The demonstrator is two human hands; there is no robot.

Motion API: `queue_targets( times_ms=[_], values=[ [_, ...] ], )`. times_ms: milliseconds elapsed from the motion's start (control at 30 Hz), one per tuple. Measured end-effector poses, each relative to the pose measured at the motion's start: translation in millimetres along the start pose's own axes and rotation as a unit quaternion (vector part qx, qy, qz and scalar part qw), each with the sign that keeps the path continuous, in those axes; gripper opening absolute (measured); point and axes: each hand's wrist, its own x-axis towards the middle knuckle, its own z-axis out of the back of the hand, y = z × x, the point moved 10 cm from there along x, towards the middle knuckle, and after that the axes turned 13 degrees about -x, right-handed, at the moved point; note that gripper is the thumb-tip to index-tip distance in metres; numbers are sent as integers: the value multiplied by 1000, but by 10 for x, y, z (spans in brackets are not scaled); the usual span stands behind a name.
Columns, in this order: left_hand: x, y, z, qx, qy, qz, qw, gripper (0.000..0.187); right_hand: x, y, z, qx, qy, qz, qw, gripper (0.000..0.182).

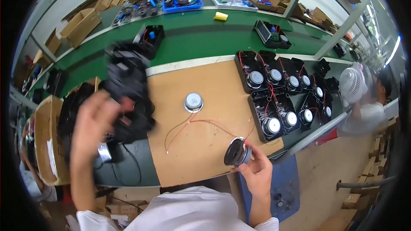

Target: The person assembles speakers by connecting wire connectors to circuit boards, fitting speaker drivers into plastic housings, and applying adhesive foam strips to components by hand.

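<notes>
My right hand [256, 169] grips a round speaker [236, 152] by its edge, over the lower right of the brown board [188, 145]. Red and dark wires [214, 122] run from it toward a second speaker [193, 102], which lies magnet up on the board. At the left, my left hand [96, 115] is smeared by motion beside black plastic housings [128, 98], also blurred; whether its fingers hold one cannot be made out.
Several black housings with speakers [274, 102] stand at the right. Behind is a green conveyor [197, 29] with open housings and a yellow piece [221, 16]. A cardboard box [45, 141] is at the left. A white fan [352, 83] and another person [368, 117] are at the right.
</notes>
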Motion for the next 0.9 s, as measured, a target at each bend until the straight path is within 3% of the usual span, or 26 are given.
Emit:
queue_targets(
  times_ms=[33,67,167,200,267,300,367,400,500,533,633,767,900],
  values=[
    [-212,255,-294,24,44,20,999,36,-25,26,0,10,-5,12,1000,68],
    [-403,440,-700,-66,107,13,992,33,-40,54,-40,7,3,10,1000,68],
    [-747,1114,-1651,-255,203,93,941,37,-136,400,-22,-286,-64,108,950,68],
    [-811,1321,-1835,-260,219,78,937,37,-146,434,-21,-291,-59,103,949,68],
    [-834,1554,-1888,-189,157,59,967,50,-163,608,-250,-495,0,195,847,65],
    [-911,1589,-1885,-192,153,71,967,50,-152,590,-335,-508,24,210,835,65],
    [-933,1345,-1694,12,90,-73,993,65,-122,473,-472,-542,61,179,819,64],
    [-963,1325,-1638,9,88,-63,994,65,-116,373,-540,-576,92,154,798,64],
    [-1074,1187,-1610,18,129,-166,977,118,-63,242,-734,-603,132,130,776,63],
    [-1071,1284,-1614,12,125,-155,980,118,-48,200,-816,-620,147,117,762,63],
    [-1089,1286,-1703,85,102,-241,962,108,-9,46,-1068,-632,174,105,748,64],
    [-1083,1287,-1680,91,89,-252,959,92,-21,108,-1221,-708,143,132,679,64],
    [-1085,1308,-1675,89,95,-242,961,92,-53,68,-1325,-744,127,135,642,62]
  ],
)
